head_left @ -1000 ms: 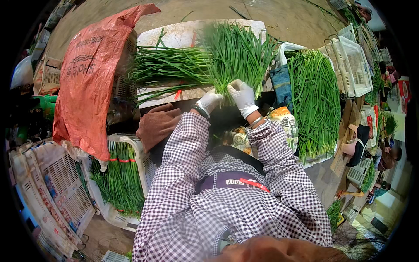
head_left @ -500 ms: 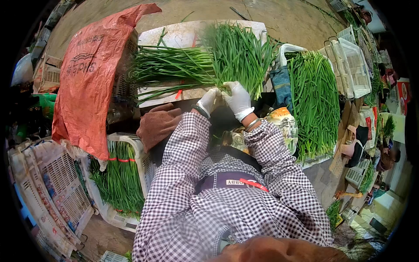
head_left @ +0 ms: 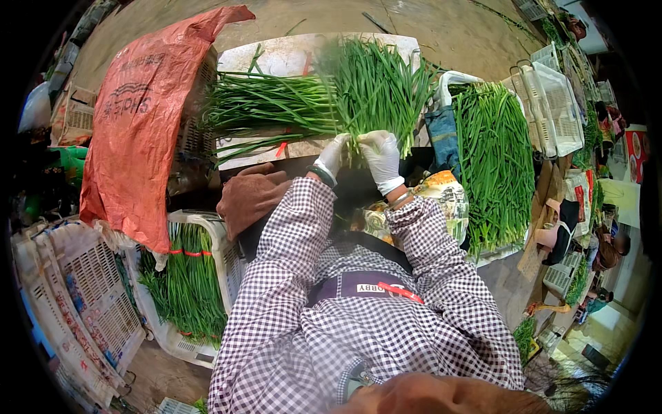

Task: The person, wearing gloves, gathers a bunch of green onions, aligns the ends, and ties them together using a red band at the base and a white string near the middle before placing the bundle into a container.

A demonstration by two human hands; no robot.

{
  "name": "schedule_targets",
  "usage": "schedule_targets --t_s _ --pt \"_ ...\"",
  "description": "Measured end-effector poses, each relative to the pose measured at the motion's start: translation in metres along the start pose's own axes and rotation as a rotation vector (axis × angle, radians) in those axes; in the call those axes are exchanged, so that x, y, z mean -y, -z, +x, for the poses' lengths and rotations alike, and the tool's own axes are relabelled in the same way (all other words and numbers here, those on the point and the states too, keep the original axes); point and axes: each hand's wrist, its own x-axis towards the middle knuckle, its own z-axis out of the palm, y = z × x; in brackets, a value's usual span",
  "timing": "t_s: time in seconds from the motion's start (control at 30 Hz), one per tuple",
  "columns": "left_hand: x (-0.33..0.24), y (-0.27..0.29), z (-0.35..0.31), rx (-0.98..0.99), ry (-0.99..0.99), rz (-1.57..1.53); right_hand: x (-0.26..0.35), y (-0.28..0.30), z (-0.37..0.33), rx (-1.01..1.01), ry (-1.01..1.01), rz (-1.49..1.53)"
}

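Note:
White-gloved, my left hand [head_left: 332, 156] and my right hand [head_left: 381, 157] are closed at the near end of a pile of garlic chives [head_left: 378, 90]. Their fingertips pinch the pale stalk ends, a small gap apart. The exact stalks between the fingers are partly hidden by the gloves. The pile's leaves fan away from me across a pale board [head_left: 265, 56]. Left of it, more chives [head_left: 272, 103] lie sideways on the same board, with a few loose stalks nearer me. A red strip [head_left: 281, 149] lies beside those.
A white crate packed with chives [head_left: 493, 165] stands at right, a blue cloth [head_left: 442, 135] on its edge. At lower left another crate [head_left: 224, 259] holds chives tied with red bands. An orange-red sack [head_left: 138, 131] and brown gloves [head_left: 252, 196] lie on the left.
My right hand has shifted slightly nearer me and to the right, its fingers curled more downward. My left hand stays almost in place at the stalk ends.

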Motion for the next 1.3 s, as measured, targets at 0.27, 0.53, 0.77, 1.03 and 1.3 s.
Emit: schedule_targets --t_s 0.27,0.53,0.77,1.03,1.3 --pt "0.008 0.01 0.026 -0.04 -0.047 0.111 0.007 -0.003 -0.007 0.101 0.239 -0.043" --pt "0.046 0.067 0.07 -0.22 -0.356 0.813 0.034 0.042 -0.049 1.114 -0.145 0.035" --pt "0.026 0.01 0.034 -0.453 -0.169 0.634 -0.017 0.034 -0.011 0.295 -0.332 -0.35" --pt "0.012 -0.033 0.008 -0.167 -0.085 0.025 -0.023 -0.005 -0.028 0.334 -0.25 -0.107" --pt "-0.004 -0.024 -0.005 -0.274 -0.052 0.051 -0.048 0.03 0.005 0.356 -0.413 -0.34"
